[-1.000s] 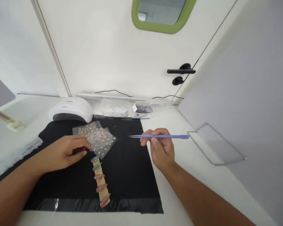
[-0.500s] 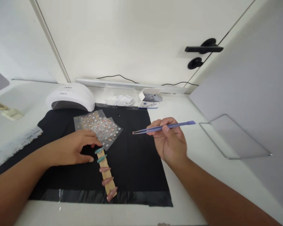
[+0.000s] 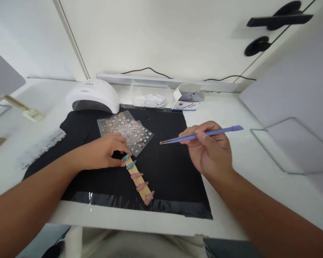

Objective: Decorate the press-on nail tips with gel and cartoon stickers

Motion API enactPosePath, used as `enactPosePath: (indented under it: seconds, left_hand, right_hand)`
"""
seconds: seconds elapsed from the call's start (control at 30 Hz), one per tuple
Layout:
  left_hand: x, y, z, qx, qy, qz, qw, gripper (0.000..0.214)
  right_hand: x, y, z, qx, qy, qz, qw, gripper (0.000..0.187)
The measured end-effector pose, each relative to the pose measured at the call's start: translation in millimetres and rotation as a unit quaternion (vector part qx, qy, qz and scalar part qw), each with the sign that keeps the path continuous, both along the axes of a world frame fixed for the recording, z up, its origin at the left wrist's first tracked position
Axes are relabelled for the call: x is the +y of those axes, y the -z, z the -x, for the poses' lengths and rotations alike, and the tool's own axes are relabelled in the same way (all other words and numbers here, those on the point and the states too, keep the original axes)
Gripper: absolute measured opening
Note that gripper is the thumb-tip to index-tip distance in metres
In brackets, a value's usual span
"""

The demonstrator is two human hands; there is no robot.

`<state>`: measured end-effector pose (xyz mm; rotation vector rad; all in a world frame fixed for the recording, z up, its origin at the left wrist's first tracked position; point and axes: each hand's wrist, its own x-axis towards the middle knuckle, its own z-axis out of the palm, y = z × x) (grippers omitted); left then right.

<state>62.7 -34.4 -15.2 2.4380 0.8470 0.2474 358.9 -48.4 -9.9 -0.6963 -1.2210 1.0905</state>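
Half a second ago my left hand (image 3: 104, 150) was beside the wooden stick (image 3: 134, 170); now its thumb and index finger have closed around the far end, by the upper teal nail (image 3: 126, 157). My right hand (image 3: 211, 148) has its fingers pinched on the purple tweezers (image 3: 216, 132), a tiny reddish bit (image 3: 160, 143) at their tips, well apart from the stick. The stick lies on a black mat (image 3: 174, 172) over the white surface (image 3: 113, 216), near sticker sheets (image 3: 140, 139). Behind are a white lamp (image 3: 97, 94) and a door handle (image 3: 280, 20).
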Motion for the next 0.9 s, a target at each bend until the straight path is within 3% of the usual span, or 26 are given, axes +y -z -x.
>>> enactPosePath:
  seconds: [0.2, 0.47, 0.9]
  left_hand:
    - [-0.3, 1.0, -4.7, 0.008, -0.010, -0.020, 1.000, 0.011]
    - [-12.0, 4.1, -22.6, 0.018, -0.044, -0.051, 0.998, 0.025]
    - [-39.4, 5.5, -35.4, 0.047, -0.090, -0.022, 0.995, 0.031]
  right_hand:
    - [-10.7, -10.3, 9.0, -0.021, 0.008, 0.016, 1.000, 0.020]
    - [-26.0, -26.6, 23.6, -0.046, 0.010, 0.050, 0.998, 0.018]
    - [-29.9, -2.4, 33.6, -0.017, -0.024, 0.075, 0.997, 0.011]
